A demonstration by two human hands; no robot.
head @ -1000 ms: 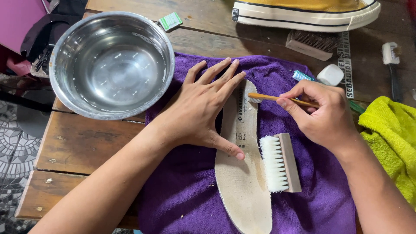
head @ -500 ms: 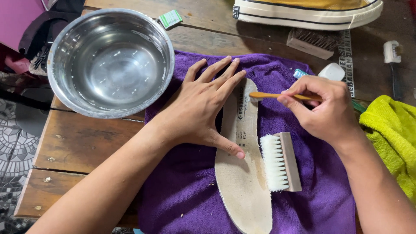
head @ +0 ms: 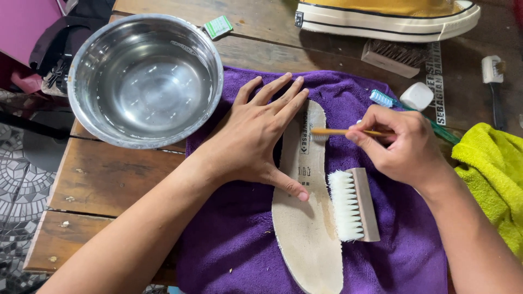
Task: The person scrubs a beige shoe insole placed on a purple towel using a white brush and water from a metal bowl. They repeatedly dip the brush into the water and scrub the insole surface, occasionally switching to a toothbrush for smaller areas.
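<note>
My worktop (head: 114,179) is slatted wood, with its left edge near my left forearm and tiled floor beyond it. On it lies one purple towel (head: 239,250), running off the near edge. One steel bowl (head: 146,79) sits just left of the towel, its rim overlapping the towel's corner. One yellow shoe (head: 387,19) lies along the far edge, and one yellow cloth (head: 493,179) at the right. One insole (head: 308,234) lies lengthwise on the towel, with free towel on both sides. My left hand (head: 256,136) is open, flat, pinning the insole's upper left edge. My right hand (head: 406,144) is closed on one thin wooden brush (head: 340,132), whose head touches the insole. I count four other brushes: a white-bristled block (head: 354,204) beside the insole, a dark-bristled block (head: 392,57), a teal toothbrush (head: 384,99), and a small one (head: 493,71) far right.
</note>
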